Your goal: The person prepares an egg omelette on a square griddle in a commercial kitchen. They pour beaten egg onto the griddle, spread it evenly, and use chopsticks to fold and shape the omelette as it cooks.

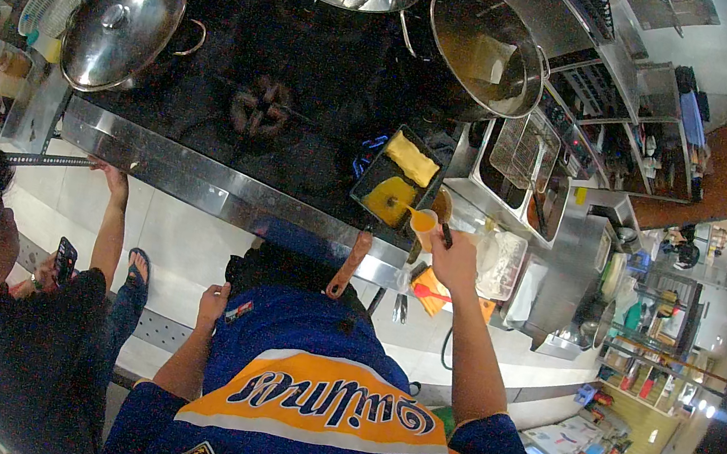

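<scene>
My right hand grips a small cup with a dark handle, tilted to the left. Yellow liquid, apparently beaten egg, runs from it into a rectangular omelette pan. The egg spreads as a yellow pool in the near half of the pan. A folded omelette lies in the far half. The pan's wooden handle points toward me over the stove's front edge, with no hand on it. My left hand hangs by my hip, fingers curled; whether it holds cloth is unclear.
Blue flame shows left of the pan. A deep stockpot and a lidded pan stand on the stove. A fryer basket and a white tub are at right. Another person holds a phone at left.
</scene>
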{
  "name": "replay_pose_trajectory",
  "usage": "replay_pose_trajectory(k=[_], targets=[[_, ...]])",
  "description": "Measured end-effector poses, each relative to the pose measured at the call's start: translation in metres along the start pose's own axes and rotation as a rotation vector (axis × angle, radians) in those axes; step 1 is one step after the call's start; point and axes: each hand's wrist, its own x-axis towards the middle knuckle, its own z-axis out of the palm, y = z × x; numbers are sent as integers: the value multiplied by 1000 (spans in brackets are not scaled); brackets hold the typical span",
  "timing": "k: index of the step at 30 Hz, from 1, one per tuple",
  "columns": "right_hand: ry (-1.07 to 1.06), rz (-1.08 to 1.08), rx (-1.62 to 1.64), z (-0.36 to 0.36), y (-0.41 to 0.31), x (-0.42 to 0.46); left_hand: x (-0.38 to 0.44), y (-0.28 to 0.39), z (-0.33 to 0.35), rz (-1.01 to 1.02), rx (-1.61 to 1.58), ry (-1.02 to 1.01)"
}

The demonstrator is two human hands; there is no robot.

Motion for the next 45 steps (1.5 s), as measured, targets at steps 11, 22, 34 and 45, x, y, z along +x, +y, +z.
replay_pose_trajectory(k=[11, 22, 34, 45], targets=[[-33, 11, -92, -7, -5, 8, 1, 2, 4, -22, -73, -33], [-46, 43, -49, -5, -8, 11, -2, 12, -3, -63, -37, 10], [-47, 2, -138, -12, -9, 15, -5, 10, 1, -68, -62, 11], [-143, 155, 159, -23, 9, 17, -7, 16, 7, -13, -16, -5]])
